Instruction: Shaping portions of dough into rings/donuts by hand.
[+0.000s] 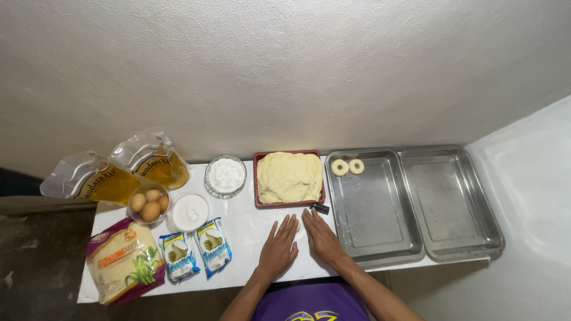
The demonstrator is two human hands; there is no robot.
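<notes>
My left hand (278, 248) and my right hand (322, 236) lie flat, palms down, on the white table (250, 229), fingers apart and holding nothing. Just beyond them stands a red tray (257, 178) filled with pale yellow dough (289, 176). A small dark object (320, 208) lies by the tray's near right corner, close to my right fingertips. To the right sits a steel pan (372, 208) with two dough rings (347, 167) at its far left corner.
A second steel pan (452, 202) sits at the far right. On the left are two oil pouches (119, 172), a bowl of eggs (148, 204), two bowls of white powder (225, 175), two small blue sachets (196, 252) and a flour bag (122, 261). A wall rises behind.
</notes>
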